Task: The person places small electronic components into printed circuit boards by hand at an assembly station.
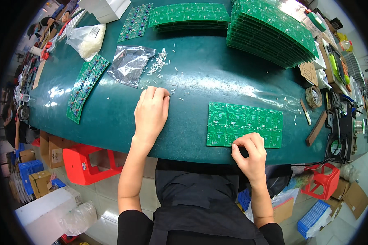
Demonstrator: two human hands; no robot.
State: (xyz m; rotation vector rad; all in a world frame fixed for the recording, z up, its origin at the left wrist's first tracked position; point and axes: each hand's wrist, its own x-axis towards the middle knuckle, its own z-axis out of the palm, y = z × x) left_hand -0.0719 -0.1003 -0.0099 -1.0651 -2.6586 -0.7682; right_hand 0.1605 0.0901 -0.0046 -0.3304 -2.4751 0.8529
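Note:
My left hand (151, 112) rests on the green table just below a scatter of small white parts (158, 63). Its fingers are curled together, and whatever they may hold is hidden. Over the lower edge of a green circuit board panel (245, 122), my right hand (252, 157) has thumb and forefinger pinched together. Anything between those fingertips is too small to name. The panel lies flat in front of me, divided into several identical sections. A clear plastic bag (129, 65) lies beside the loose white parts.
Tall stacks of green boards (270, 34) stand at the back. Populated boards (87, 87) and a bag of white pieces (90, 43) lie left. To the right are a knife (305, 112), a tape roll (313, 97) and a wooden strip (317, 128). A red stool (84, 165) stands below.

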